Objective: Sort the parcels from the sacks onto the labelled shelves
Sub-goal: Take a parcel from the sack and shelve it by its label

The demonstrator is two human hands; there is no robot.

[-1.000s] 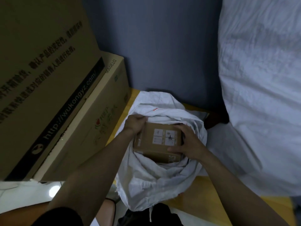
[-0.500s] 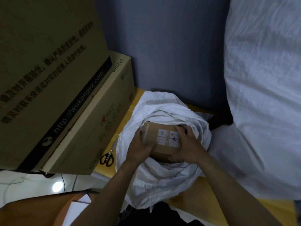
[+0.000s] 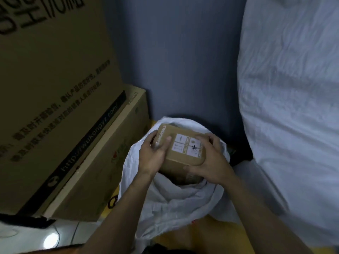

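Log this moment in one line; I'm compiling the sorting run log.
phase: pickup | parcel: at white sack mouth | left hand: grips left end | right hand: grips right end | shelves: not in view

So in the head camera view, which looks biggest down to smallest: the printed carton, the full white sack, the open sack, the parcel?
1. The printed carton and the full white sack: alike, both cut by the frame, so unranked.
2. The open sack.
3. The parcel.

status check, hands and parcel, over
Left hand and right hand grip the brown parcel. Parcel at mouth of white sack. Large cartons close on the left.
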